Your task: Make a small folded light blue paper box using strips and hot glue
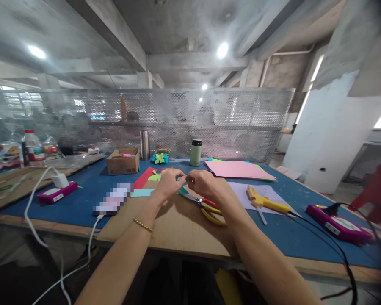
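Paper (181, 180), thin and floppy, sits pinched between your left hand (169, 182) and right hand (203, 183) above the board (178, 228); hold its edges lightly, since it likely creases easily.

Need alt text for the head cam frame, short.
Two bare hands, left hand and right hand, meet over a brown board on a blue table, pinching something small between the fingertips. Scissors lie just beside the right hand, a yellow glue gun and pink paper farther right.
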`<act>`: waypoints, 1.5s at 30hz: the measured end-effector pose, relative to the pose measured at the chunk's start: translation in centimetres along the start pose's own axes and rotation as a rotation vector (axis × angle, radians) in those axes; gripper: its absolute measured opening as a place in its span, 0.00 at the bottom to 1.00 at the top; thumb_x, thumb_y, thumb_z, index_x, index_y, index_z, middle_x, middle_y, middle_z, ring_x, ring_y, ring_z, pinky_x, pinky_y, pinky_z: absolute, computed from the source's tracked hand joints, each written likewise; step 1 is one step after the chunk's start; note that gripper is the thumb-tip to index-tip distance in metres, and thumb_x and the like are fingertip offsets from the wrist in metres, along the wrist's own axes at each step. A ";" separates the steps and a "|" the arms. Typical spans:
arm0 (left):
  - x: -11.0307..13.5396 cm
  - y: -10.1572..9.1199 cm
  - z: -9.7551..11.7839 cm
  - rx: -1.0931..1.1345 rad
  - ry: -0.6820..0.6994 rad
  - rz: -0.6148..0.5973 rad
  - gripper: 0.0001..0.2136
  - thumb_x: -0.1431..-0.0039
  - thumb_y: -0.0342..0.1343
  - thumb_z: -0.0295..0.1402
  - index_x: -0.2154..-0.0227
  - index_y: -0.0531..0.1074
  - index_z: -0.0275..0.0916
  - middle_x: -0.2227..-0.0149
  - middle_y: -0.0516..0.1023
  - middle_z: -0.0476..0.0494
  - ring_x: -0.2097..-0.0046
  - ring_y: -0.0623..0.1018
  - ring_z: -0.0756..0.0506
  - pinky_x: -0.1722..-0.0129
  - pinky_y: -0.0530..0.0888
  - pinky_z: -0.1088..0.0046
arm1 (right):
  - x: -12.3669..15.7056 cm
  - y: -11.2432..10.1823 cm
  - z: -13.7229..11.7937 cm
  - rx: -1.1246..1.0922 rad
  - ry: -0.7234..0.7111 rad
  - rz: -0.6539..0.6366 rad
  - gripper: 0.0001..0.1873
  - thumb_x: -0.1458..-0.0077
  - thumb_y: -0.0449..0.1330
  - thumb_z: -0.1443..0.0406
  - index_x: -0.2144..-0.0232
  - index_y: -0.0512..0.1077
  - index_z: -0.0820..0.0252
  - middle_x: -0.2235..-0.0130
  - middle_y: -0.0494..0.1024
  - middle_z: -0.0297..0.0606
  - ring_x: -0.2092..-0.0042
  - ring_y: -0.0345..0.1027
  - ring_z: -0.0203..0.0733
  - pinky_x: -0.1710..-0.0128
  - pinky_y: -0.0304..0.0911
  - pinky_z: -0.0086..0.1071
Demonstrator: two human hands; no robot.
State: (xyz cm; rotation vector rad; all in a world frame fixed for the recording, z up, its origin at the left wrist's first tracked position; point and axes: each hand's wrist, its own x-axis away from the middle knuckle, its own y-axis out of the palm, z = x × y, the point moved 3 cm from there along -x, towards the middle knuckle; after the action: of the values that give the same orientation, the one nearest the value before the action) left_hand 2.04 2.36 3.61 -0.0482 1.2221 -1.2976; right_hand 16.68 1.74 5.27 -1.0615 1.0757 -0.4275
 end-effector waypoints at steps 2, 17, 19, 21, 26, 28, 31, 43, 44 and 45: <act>0.0 0.0 -0.1 -0.004 -0.022 0.003 0.09 0.45 0.55 0.32 0.67 0.81 0.39 0.63 0.84 0.44 0.58 0.79 0.44 0.52 0.70 0.69 | 0.0 -0.1 -0.1 -0.006 -0.006 0.002 0.11 0.44 0.54 0.67 0.69 0.77 0.60 0.67 0.81 0.41 0.68 0.70 0.39 0.71 0.47 0.31; -0.1 0.3 -0.7 0.161 -0.162 0.006 0.09 0.49 0.55 0.30 0.69 0.81 0.38 0.63 0.83 0.45 0.58 0.79 0.44 0.51 0.71 0.69 | -0.2 0.7 -0.5 0.035 -0.071 0.082 0.12 0.42 0.54 0.69 0.65 0.77 0.63 0.65 0.81 0.43 0.66 0.72 0.41 0.70 0.50 0.31; -0.2 0.4 -0.9 0.174 -0.171 0.009 0.09 0.50 0.55 0.30 0.69 0.81 0.38 0.64 0.83 0.45 0.58 0.79 0.44 0.51 0.71 0.69 | -0.2 0.8 -0.5 0.043 -0.072 0.087 0.12 0.42 0.54 0.69 0.64 0.77 0.63 0.65 0.81 0.43 0.66 0.72 0.41 0.70 0.50 0.31; -0.2 0.5 -1.0 0.180 -0.191 0.008 0.09 0.50 0.56 0.30 0.68 0.81 0.38 0.64 0.83 0.45 0.58 0.79 0.44 0.51 0.72 0.69 | -0.2 0.9 -0.5 0.053 -0.073 0.089 0.12 0.42 0.53 0.69 0.64 0.77 0.63 0.66 0.81 0.43 0.66 0.72 0.41 0.70 0.50 0.31; -0.2 0.7 -1.0 0.170 -0.276 0.002 0.09 0.51 0.56 0.30 0.68 0.80 0.37 0.65 0.83 0.44 0.60 0.79 0.44 0.54 0.72 0.68 | -0.1 0.9 -0.8 0.062 -0.074 0.084 0.12 0.41 0.53 0.68 0.63 0.77 0.63 0.65 0.81 0.44 0.66 0.72 0.41 0.70 0.49 0.31; -0.3 0.6 -0.7 0.147 -0.305 0.002 0.08 0.52 0.57 0.30 0.69 0.79 0.37 0.65 0.83 0.44 0.60 0.79 0.43 0.54 0.72 0.68 | -0.1 0.8 -1.0 0.060 -0.078 0.067 0.12 0.40 0.53 0.68 0.64 0.77 0.63 0.65 0.81 0.44 0.66 0.72 0.42 0.70 0.49 0.31; -0.6 0.4 -0.1 0.092 -0.345 -0.016 0.06 0.52 0.57 0.30 0.71 0.78 0.38 0.64 0.83 0.43 0.58 0.79 0.43 0.54 0.72 0.67 | -0.1 0.8 -1.1 0.057 -0.074 0.041 0.12 0.40 0.53 0.67 0.65 0.77 0.63 0.65 0.81 0.44 0.66 0.72 0.42 0.70 0.49 0.31; -3.0 -1.4 -0.8 0.152 -0.066 -0.298 0.11 0.47 0.56 0.36 0.67 0.80 0.37 0.62 0.82 0.40 0.58 0.79 0.43 0.56 0.72 0.69 | -0.4 -0.2 0.0 0.040 0.005 0.020 0.11 0.42 0.55 0.68 0.67 0.78 0.61 0.67 0.81 0.42 0.68 0.70 0.39 0.71 0.48 0.30; -3.1 -1.7 -0.8 0.226 -0.032 -0.324 0.12 0.46 0.56 0.38 0.65 0.79 0.36 0.61 0.82 0.40 0.57 0.79 0.44 0.56 0.72 0.70 | -0.3 -0.4 0.2 0.025 0.012 0.028 0.11 0.43 0.55 0.68 0.68 0.78 0.61 0.68 0.81 0.41 0.69 0.69 0.39 0.71 0.47 0.30; -3.2 -1.9 -0.8 0.293 -0.009 -0.353 0.14 0.45 0.56 0.40 0.63 0.79 0.36 0.60 0.82 0.40 0.57 0.79 0.44 0.55 0.72 0.71 | -0.3 -0.6 0.3 0.008 0.018 0.038 0.10 0.43 0.55 0.69 0.69 0.78 0.61 0.69 0.81 0.41 0.69 0.69 0.38 0.72 0.46 0.30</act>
State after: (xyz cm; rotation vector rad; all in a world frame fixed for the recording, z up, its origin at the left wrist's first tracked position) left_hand 0.81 4.49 6.54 -0.0602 1.0328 -1.7718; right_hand 16.94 1.80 5.98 -1.0299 1.1077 -0.4112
